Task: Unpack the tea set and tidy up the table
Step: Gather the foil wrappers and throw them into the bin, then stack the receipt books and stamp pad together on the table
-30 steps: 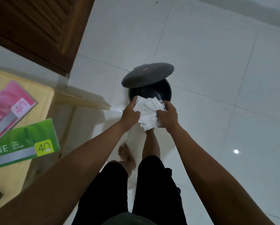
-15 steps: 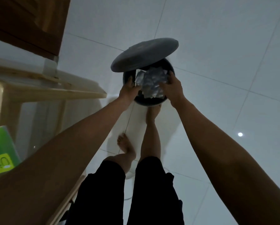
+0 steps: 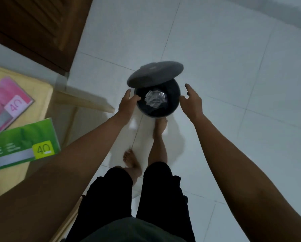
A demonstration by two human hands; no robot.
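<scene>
A dark round pedal bin [image 3: 170, 109] stands on the white tiled floor with its lid [image 3: 155, 73] tilted up. Crumpled white wrapping paper [image 3: 154, 99] lies inside it. My left hand [image 3: 128, 105] hovers at the bin's left rim, fingers apart and empty. My right hand [image 3: 192, 100] is just right of the rim, open and holding nothing. My right foot [image 3: 159, 126] is at the bin's base, where the pedal would be hidden.
A pale wooden table [image 3: 20, 173] is at the left, carrying a green box [image 3: 22, 145] and a pink box [image 3: 8, 103], both marked 40. A dark wooden door [image 3: 38, 28] is at the upper left. White floor tiles stretch to the right.
Both hands held the bundle of paper over the bin, pushed it in, then let go and drew apart. The paper now lies inside the bin.
</scene>
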